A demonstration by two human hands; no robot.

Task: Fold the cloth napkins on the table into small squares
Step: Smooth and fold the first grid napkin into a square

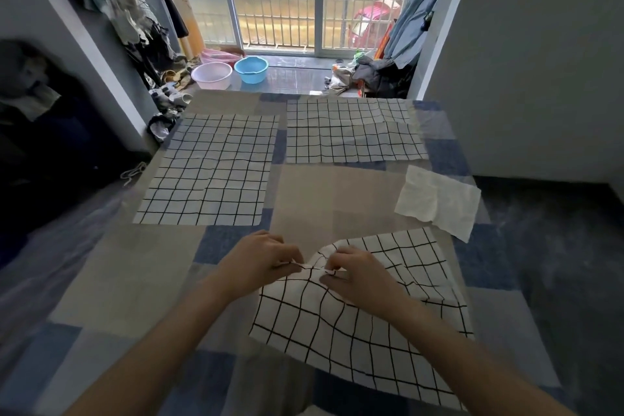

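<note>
On the far left, the left checked napkin point(209, 170) is lying flat and unfolded on the patchwork-covered table point(135, 280), well apart from both hands. Nearer the viewer, the left hand point(260, 262) is curling its fingers and pinching the upper left edge of the near checked napkin point(354, 324), while the right hand point(354, 275) is pinching the same edge just beside it, fingers bent tight on the fabric. The two hands are nearly touching, so the cloth is bunching between them. This napkin is spreading away from the fingers to the right and toward the viewer, its long run lying diagonally toward the table's near right corner. Judging from that, the coming fold will need the hands to part along the edge before carrying it across; the right hand is sitting nearer the bulk of the cloth.

Farther back, the far checked napkin point(351, 132) is lying flat, with a crease across it. To the right, a plain white cloth point(439, 203) is resting partly folded over itself near the table's edge.

On the floor beyond, a pink basin point(212, 75) and a blue basin point(251, 69) are standing side by side; both look empty.
</note>
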